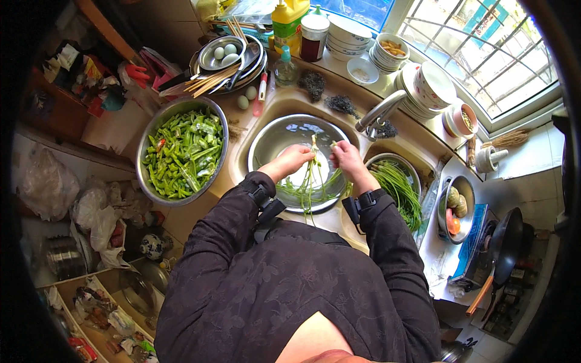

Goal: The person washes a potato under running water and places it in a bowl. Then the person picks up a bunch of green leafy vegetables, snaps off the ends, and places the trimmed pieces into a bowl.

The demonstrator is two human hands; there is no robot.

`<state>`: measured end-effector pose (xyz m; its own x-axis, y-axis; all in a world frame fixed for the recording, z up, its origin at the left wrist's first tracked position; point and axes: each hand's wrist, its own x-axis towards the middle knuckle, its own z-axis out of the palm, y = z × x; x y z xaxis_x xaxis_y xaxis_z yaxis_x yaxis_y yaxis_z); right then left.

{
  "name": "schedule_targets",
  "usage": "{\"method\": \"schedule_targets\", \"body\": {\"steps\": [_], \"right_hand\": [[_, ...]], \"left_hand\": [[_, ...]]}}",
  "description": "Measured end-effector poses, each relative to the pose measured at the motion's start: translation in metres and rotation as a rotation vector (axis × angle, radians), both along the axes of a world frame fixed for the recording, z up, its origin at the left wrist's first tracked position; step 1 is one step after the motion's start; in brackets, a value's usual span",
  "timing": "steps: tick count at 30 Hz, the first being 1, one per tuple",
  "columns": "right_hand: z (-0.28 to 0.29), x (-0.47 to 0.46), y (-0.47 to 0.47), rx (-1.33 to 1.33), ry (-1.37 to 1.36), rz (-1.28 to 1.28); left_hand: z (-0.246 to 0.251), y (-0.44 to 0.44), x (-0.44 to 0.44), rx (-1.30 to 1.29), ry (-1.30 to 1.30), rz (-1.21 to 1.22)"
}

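Over a wide steel basin [263, 131] set in the sink, my left hand [294, 159] grips a bunch of thin green herb stems [311, 178], pale root ends up. The long stems hang down into the basin and over its near rim. My right hand [346, 156], just beside it, pinches a green stalk end between thumb and fingers; other stems trail below that hand. Past my right wrist, more long green stems [398, 193] fill a second steel bowl [412, 169] in the adjoining sink bowl. The basin's bottom looks shiny and wet.
A large steel bowl of cut green peppers [184, 152] stands left. The faucet [380, 111] reaches over the sink divider. Eggs [246, 99] lie near a red-white peeler [262, 93]. Stacked bowls [347, 38] line the windowsill. At right are a vegetable bowl [465, 213] and a wok [504, 245].
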<state>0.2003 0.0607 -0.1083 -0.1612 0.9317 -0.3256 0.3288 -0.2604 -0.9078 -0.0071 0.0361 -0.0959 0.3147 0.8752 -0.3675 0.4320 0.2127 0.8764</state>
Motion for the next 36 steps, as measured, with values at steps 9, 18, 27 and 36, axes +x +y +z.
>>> {"method": "schedule_targets", "body": {"steps": [9, 18, 27, 36], "right_hand": [[0.022, -0.019, -0.009, -0.077, 0.256, 0.074], [0.012, -0.010, -0.002, 0.250, -0.227, 0.378], [0.015, 0.002, 0.008, 0.475, -0.461, 0.312], [0.034, -0.015, -0.002, -0.094, 0.194, 0.221]], "left_hand": [[-0.006, 0.006, 0.009, 0.062, -0.030, -0.068], [0.006, 0.006, 0.000, 0.080, 0.094, -0.217], [0.009, 0.005, -0.010, 0.124, 0.201, -0.222], [0.002, 0.005, -0.006, 0.149, 0.156, 0.045]]}}
